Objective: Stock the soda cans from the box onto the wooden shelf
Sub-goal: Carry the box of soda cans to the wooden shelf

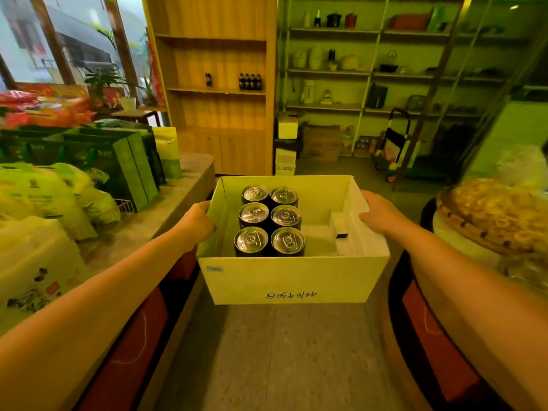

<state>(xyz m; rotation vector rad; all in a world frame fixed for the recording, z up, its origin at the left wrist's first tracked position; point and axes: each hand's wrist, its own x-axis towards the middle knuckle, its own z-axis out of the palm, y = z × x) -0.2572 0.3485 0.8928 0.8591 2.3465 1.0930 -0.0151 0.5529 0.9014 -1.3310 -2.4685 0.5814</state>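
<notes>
Wooden shelf [218, 84]: standing at 12 o'clock, well beyond the box, carrying a few dark bottles [250, 81] on one board.
Desk [166, 209]: running along 9 o'clock, bearing green bags [118, 161] and wrapped goods.
Box [292, 280]: pale cardboard, open-topped, being held above the floor at centre, handwriting showing on its near wall.
Left hand [197, 222]: clamping the box's left wall.
Right hand [381, 216]: gripping the box's right wall, fingers over the rim.
Soda cans [269, 222]: six, standing upright in two columns of three, sitting in the box's left half.
</notes>
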